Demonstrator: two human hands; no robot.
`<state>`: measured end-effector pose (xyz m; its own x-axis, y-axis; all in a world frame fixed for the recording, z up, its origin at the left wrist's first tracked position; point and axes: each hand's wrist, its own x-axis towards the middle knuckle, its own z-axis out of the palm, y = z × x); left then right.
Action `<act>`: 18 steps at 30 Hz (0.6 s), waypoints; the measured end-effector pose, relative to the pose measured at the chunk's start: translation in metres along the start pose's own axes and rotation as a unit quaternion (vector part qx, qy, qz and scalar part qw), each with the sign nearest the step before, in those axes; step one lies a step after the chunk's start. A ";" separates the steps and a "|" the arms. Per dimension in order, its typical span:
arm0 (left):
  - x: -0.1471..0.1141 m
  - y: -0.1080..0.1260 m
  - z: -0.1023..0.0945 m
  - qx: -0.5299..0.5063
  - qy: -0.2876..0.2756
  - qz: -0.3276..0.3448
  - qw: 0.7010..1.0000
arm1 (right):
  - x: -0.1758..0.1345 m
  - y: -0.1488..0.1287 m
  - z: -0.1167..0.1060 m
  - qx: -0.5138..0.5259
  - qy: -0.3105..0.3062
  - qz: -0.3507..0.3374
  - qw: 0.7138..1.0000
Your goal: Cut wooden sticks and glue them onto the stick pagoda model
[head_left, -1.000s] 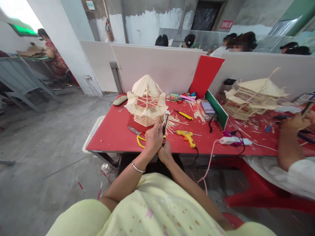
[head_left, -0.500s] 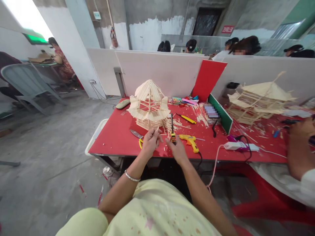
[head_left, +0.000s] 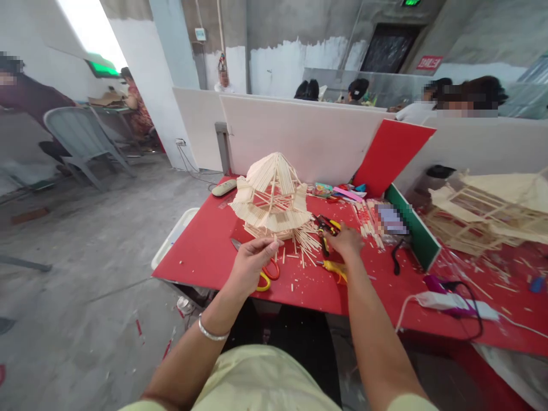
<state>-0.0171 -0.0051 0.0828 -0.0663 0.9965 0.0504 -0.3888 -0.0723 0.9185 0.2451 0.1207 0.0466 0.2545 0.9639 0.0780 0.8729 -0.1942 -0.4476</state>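
Right hand (head_left: 346, 242): now beside pliers (head_left: 323, 235), right of stick model (head_left: 273, 197), hold unclear | left hand (head_left: 253, 261): pinching short stick (head_left: 278, 241), before model | trimming seemingly paused

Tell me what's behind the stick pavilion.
Behind the stick pavilion, the white partition rises above the red table. Anything lying directly behind its lower part is covered and cannot be seen.

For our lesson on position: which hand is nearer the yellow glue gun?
Right: the right hand is just beyond the glue gun; the left hand is farther off, to its left.
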 end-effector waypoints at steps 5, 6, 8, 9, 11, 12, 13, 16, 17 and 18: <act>0.032 0.033 0.014 -0.013 0.009 0.013 1.000 | -0.078 -0.043 -0.005 0.154 0.068 -0.113 0.979; 0.039 0.037 0.017 -0.015 0.003 0.012 1.000 | -0.093 -0.057 -0.004 0.239 0.068 -0.179 0.952; 0.052 0.041 0.022 -0.025 -0.010 0.002 1.000 | -0.113 -0.084 -0.005 0.330 0.072 -0.250 0.908; 0.057 0.042 0.023 -0.029 -0.011 -0.005 0.999 | -0.118 -0.097 -0.006 0.346 0.080 -0.255 0.899; 0.062 0.041 0.024 -0.038 -0.003 -0.020 0.999 | -0.118 -0.115 -0.009 0.364 0.085 -0.252 0.892; 0.064 0.040 0.023 -0.040 0.004 -0.026 0.999 | -0.115 -0.122 -0.010 0.369 0.082 -0.252 0.891; 0.064 0.039 0.021 -0.042 0.010 -0.029 0.999 | -0.111 -0.126 -0.010 0.372 0.077 -0.256 0.889; 0.064 0.037 0.018 -0.040 0.019 -0.022 0.999 | -0.105 -0.130 -0.009 0.375 0.060 -0.276 0.883; 0.064 0.036 0.017 -0.039 0.020 -0.020 0.999 | -0.105 -0.130 -0.007 0.375 0.057 -0.278 0.883; 0.063 0.035 0.018 -0.038 0.021 -0.021 0.999 | -0.105 -0.130 -0.006 0.375 0.057 -0.274 0.884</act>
<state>-0.0187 0.0564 0.1252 -0.0874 0.9962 -0.0056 -0.4601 -0.0354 0.8872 0.1076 0.0431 0.1015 -0.0436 0.8425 0.5369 0.3682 0.5131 -0.7753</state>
